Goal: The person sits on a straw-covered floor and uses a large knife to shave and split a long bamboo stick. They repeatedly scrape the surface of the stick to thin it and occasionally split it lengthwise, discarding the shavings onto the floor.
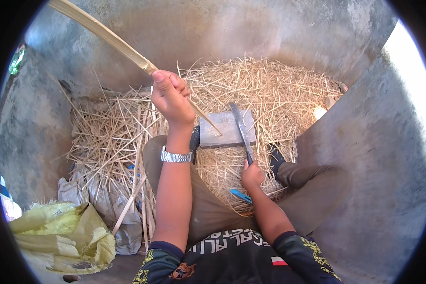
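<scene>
My left hand (172, 97), raised at the centre left, is closed round a long bamboo strip (111, 38). The strip slants from the upper left down through the fist, and its thin lower end lies over a grey block (215, 125). My right hand (252, 176) is wrapped round the dark handle of a long knife (240, 125). The blade points away from me, and its flat length crosses the right part of the block. The block rests between my feet on pale shavings. Whether the strip's tip touches the block I cannot tell.
Pale shavings (265, 85) cover the floor, with split strips (113, 142) heaped at the left. A blue tool-like object (241, 196) lies near my right wrist. A torn yellow-green sack (66, 236) sits lower left. Concrete walls (251, 33) curve close around me.
</scene>
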`<state>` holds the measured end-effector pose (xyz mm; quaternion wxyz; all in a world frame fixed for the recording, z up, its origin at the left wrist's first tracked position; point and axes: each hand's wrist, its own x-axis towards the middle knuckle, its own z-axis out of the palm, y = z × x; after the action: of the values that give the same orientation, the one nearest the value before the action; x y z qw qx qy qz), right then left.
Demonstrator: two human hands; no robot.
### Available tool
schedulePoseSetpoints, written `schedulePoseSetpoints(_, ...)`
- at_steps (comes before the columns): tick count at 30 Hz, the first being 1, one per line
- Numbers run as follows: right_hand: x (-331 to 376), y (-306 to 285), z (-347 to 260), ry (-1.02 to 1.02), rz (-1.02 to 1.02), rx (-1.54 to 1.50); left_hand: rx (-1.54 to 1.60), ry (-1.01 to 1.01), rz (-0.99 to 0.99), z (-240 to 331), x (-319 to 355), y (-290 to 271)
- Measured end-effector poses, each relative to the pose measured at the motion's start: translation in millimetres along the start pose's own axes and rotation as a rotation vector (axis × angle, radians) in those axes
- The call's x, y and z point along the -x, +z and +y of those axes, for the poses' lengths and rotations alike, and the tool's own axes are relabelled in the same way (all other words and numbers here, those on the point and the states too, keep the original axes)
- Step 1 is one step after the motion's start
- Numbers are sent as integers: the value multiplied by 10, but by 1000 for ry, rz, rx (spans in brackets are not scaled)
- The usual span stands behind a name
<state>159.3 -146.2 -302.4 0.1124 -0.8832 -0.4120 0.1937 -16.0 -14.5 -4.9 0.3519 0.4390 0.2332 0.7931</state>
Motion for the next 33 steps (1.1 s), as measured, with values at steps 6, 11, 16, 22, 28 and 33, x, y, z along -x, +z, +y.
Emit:
schedulePoseSetpoints(6, -42, 70, -26, 27, 62, -198, -52, 10, -4, -5, -28, -8)
schedulePoseSetpoints(11, -252, 44, -7, -20, 73, -540, -80, 8, -27, 2, -11, 17)
schedulePoseSetpoints(16, -460, -52, -85, 46, 296, -1016, -30, 4, -36, 2, -15, 91)
schedulePoseSetpoints(22, -108, -1438, -762, -327, 177, -1455, -21, -11, -41, -11, -43, 32)
schedulePoseSetpoints(28, 277, -2174, -837, -373, -351, -1281, -36, -45, -127, -21, -85, 75)
schedulePoseSetpoints(33, 390, -2466, -711, -496, 152, -1276, -121, -42, -171, -13, -73, 67)
